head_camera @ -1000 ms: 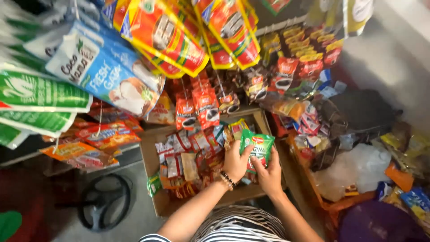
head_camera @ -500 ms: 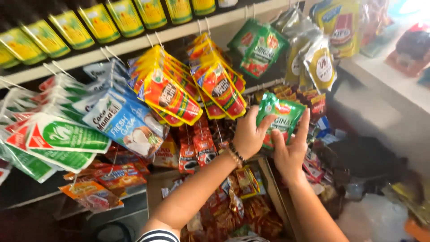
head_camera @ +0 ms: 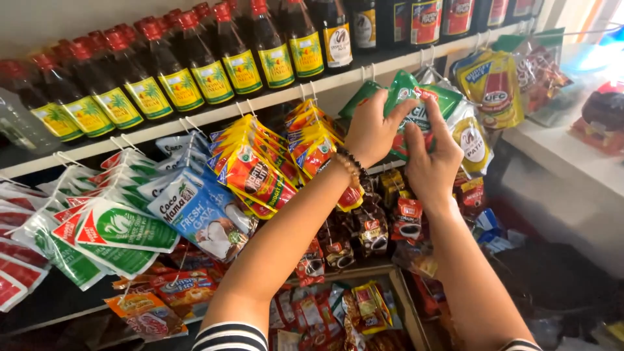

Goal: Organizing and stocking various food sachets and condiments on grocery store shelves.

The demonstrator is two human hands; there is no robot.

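Shop display, seen from above. Left hand: raised to the white shelf edge, fingers curled over the top of a green sachet pack, grasping it; beaded bracelet at the wrist. Right hand: fingers pressed on the front and lower part of the same green sachet pack, thumb side against it, also grasping. The pack sits high under the shelf edge, among other green packets on a hook, just left of yellow sauce pouches. Shelf above: 1 row of dark bottles with red caps and yellow labels. Left of the hands: hanging orange-and-yellow sachets, blue-and-white coconut milk pouches, green-and-white pouches. Below the hands: red-and-dark coffee sachets; lower still, a cardboard box holding mixed packets.
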